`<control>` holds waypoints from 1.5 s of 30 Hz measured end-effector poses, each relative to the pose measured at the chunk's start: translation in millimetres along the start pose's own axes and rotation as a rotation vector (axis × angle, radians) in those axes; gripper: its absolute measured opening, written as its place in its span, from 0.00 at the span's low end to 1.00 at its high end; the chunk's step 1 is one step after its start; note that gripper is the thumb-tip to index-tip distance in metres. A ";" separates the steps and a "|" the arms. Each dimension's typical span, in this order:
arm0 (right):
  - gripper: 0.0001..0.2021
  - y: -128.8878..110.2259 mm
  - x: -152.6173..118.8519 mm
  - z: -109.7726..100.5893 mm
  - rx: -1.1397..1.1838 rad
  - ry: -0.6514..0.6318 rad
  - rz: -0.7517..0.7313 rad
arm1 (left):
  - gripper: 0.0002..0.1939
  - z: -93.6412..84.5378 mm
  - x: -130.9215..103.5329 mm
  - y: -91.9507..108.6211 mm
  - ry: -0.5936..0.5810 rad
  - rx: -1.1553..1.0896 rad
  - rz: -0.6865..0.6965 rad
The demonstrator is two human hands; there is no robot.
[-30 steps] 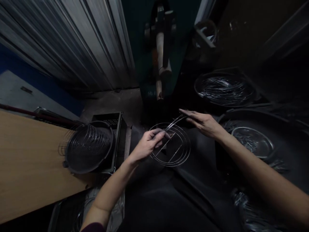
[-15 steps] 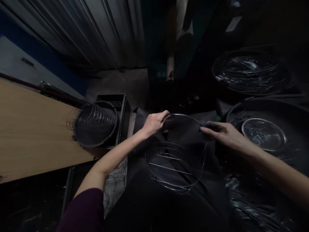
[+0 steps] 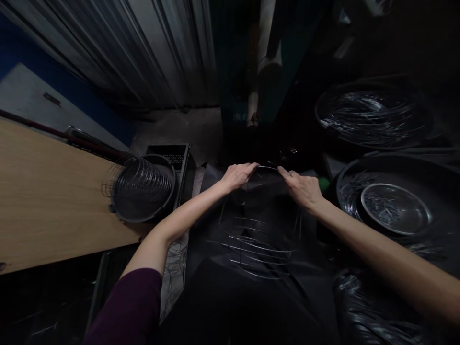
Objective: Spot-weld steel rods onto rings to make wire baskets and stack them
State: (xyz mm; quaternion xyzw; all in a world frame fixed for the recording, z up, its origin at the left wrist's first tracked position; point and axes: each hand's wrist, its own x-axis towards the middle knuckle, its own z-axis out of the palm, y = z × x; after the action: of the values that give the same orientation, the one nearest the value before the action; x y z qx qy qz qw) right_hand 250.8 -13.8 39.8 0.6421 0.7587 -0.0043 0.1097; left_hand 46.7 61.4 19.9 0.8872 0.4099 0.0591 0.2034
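A thin metal wire ring [image 3: 268, 167] is pinched at its far edge between both hands. My left hand [image 3: 239, 176] grips it on the left with closed fingers. A short way to the right, my right hand [image 3: 301, 188] closes on the same edge. Below the hands, over the dark cloth on the lap, is a round wire frame [image 3: 260, 247] with curved and straight wires. Dim light hides whether the ring and the frame are joined.
On the left, a dark round tub [image 3: 143, 211] holds a wire coil beside a black crate [image 3: 185, 167] and a wooden board [image 3: 53, 196]. At right, a metal bowl [image 3: 413, 211] of small wire pieces sits in a large basin [image 3: 438, 177]; wire bundles [image 3: 373, 115] lie behind.
My right hand has moved left along the ring, closer to my left hand, and its fingers now point forward. The ring appears tilted more edge-on. The view has shifted slightly.
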 end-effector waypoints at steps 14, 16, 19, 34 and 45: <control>0.29 9.9 71.1 -78.2 -0.132 0.000 -0.114 | 0.18 -91.8 30.6 -10.5 -0.029 0.378 0.006; 0.28 11.0 78.6 -84.8 -0.125 0.017 -0.111 | 0.17 -98.6 36.2 -14.1 -0.007 0.370 -0.005; 0.27 12.0 87.9 -90.0 -0.109 0.035 -0.074 | 0.17 -106.6 44.7 -19.1 0.040 0.356 -0.035; 0.24 21.5 112.3 -97.1 -0.066 0.055 -0.036 | 0.20 -114.3 64.7 -24.6 0.090 0.313 -0.054; 0.20 23.0 115.8 -98.2 0.088 0.064 -0.008 | 0.18 -115.9 60.8 -39.9 0.076 0.237 -0.069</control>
State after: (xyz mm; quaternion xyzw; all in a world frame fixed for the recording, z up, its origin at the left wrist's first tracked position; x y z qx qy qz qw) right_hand 239.8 117.4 118.8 0.6432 0.7634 -0.0173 0.0570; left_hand 27.1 166.5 105.3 0.8876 0.4516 0.0370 0.0834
